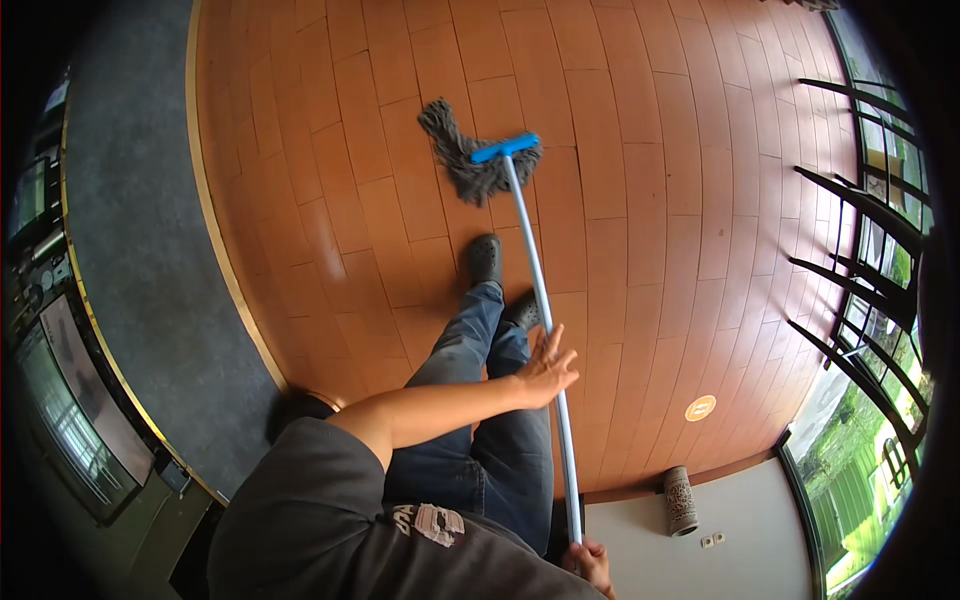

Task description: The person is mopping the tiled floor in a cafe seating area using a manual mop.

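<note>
A string mop stands on the floor, its grey yarn head (482, 178) spread out beyond my feet. A blue clamp (506, 148) joins the yarn to a long pale-blue handle (532, 245), which slants back toward my right side. My right hand (592, 566) is closed around the handle's upper end at the lower edge of the view. Farther down, my left hand (546, 372) lies across the handle with its fingers stretched and spread. The side of the handle under that palm is hidden.
Brown tiles cover the floor (640, 240). A long dark-grey counter (125, 200) with a light edge runs along the left. Black chairs (865, 210) line the window side at right. A patterned cylindrical pot (680, 500) stands by the pale wall. A round floor sticker (700, 408) lies nearby.
</note>
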